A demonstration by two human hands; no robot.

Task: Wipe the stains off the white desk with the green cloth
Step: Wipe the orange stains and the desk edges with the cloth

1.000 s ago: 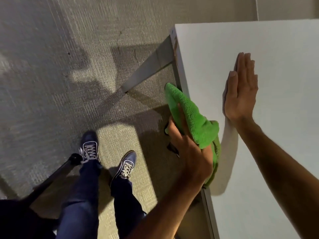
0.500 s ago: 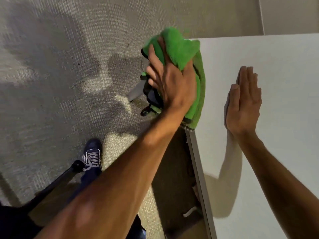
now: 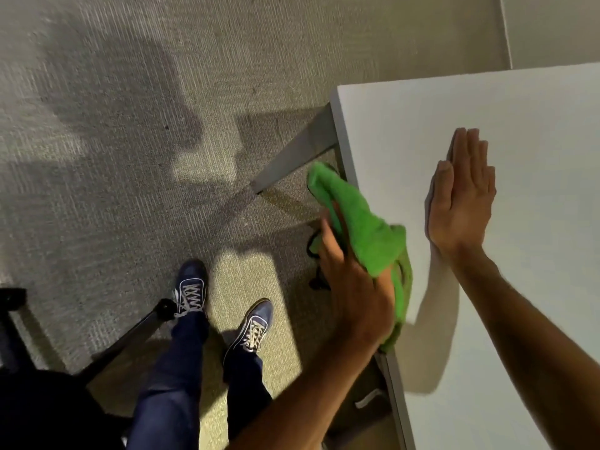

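Observation:
The white desk (image 3: 532,131) fills the right side of the view, its left edge running down the middle. My left hand (image 3: 352,287) presses the green cloth (image 3: 367,232) against that left edge, and the cloth is draped over the edge and my fingers. My right hand (image 3: 461,203) lies flat on the desk top, fingers straight and together, holding nothing, just right of the cloth. I see no stains on the visible desk surface.
Grey carpet (image 3: 130,125) covers the floor to the left. A grey desk leg (image 3: 292,154) slants down from the desk's corner. My feet in blue sneakers (image 3: 191,287) stand below. A dark chair base (image 3: 39,384) sits at lower left.
My left hand slid the cloth up the desk's left edge to the far corner, then back down toward me. My right hand stayed flat in place.

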